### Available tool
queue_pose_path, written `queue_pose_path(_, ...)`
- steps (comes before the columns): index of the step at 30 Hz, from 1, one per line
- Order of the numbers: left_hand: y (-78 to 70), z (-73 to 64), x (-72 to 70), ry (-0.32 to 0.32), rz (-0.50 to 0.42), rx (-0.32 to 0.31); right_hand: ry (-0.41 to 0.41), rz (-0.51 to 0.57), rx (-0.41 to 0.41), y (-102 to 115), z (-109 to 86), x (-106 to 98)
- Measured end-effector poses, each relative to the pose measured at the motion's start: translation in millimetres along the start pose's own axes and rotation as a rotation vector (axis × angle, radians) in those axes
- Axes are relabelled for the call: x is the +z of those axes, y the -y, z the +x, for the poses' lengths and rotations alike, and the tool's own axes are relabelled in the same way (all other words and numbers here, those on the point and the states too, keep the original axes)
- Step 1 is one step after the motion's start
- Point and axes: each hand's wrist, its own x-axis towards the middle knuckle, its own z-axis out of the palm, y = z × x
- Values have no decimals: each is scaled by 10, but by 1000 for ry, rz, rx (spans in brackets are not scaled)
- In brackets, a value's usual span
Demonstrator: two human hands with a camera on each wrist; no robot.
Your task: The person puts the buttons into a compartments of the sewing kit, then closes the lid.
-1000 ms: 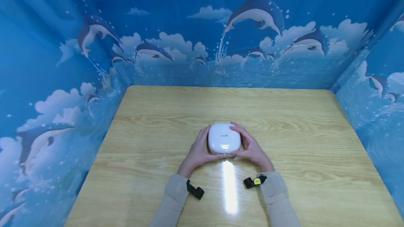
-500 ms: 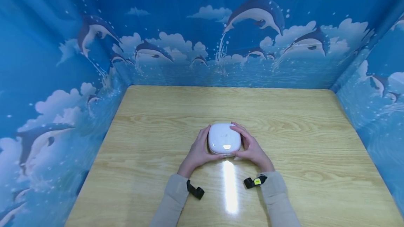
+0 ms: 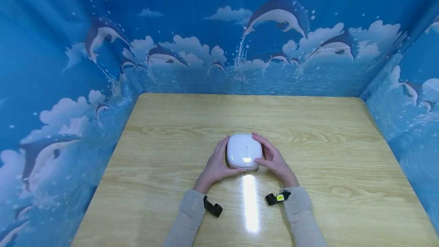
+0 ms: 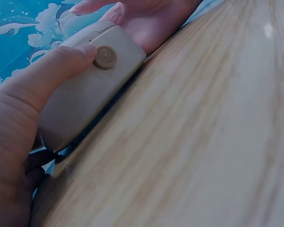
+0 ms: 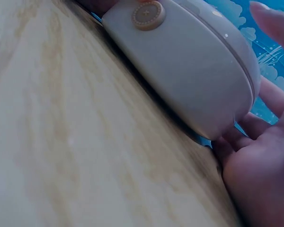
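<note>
A glossy white case [image 3: 244, 149] with rounded corners and a lid seam rests on the table. A round gold button [image 4: 105, 57] marks its front side. My left hand [image 3: 215, 167] holds the case's left side, its thumb laid along the front with the tip at the button. My right hand [image 3: 276, 163] has its fingers curled against the right side. The right thumb [image 5: 274, 23] is raised apart from the case in the right wrist view. Small dark print on the lid is too blurred to read.
The case stands on a light wood-grain table [image 3: 164, 136]. Blue dolphin-print curtains [image 3: 192, 71] line its back and both sides. Black wrist devices [image 3: 213, 207] sit at both sleeve cuffs. A bright light reflection falls on the tabletop in front of the case.
The right thumb has lifted from the front edge of the case to above its near right corner, and the right index finger has shifted slightly outward. The left hand keeps its place.
</note>
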Motion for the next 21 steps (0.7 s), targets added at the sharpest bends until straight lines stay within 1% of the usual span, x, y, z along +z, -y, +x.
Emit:
queue_pose_path(5, -17, -9, -12, 6, -26, -5, -27, 13, 0, -26, 4, -9)
queue_pose_path(8, -30, -5, -24, 4, -43, -12, -79, -16, 6, -35, 20, -14)
queue_pose_path(10, -36, 8, -33, -8, -63, -15, -121, -37, 29, -28, 38, -17)
queue_pose_path(13, -35, 39, -41, -28, -106, -29, -184, -74, 85, 1, 67, -16)
queue_pose_path(16, -38, 66, -41, -52, -182, -58, -235, -104, 177, 56, 76, -21)
queue_pose_path(19, -50, 86, -45, -85, -249, -100, -257, -136, 260, 133, 78, -33)
queue_pose_path(21, -67, 85, -59, -106, -273, -135, -253, -137, 313, 200, 79, -42)
